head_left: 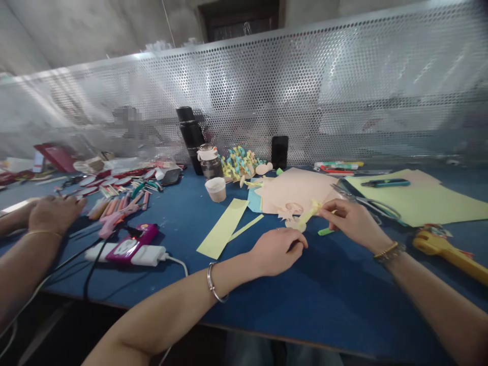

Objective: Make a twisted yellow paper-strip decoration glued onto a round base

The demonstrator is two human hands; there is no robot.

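My right hand (348,218) pinches the end of a small pale yellow paper cut-out (313,208) between thumb and fingertips. My left hand (276,251) rests low over the blue table with its fingers curled inward, right beside the cut-out's rounded lower end. What those fingers hold, if anything, is hidden. Pinkish paper scraps (293,208) lie just behind the cut-out, at the edge of a stack of peach paper sheets (301,185). Left of my left hand are a yellow-green paper rectangle (223,229) and a thin strip (247,228). A green marker (326,231) lies under my right hand.
Scissors (375,206), a utility knife (386,183) on yellow-green paper (430,203) and a yellow-handled tool (450,249) lie right. Behind stand a paper cup (216,189), bottles, a phone (279,151) and a paper-flower cluster (240,165). Another person's hands (57,216) and a power strip (133,249) are left.
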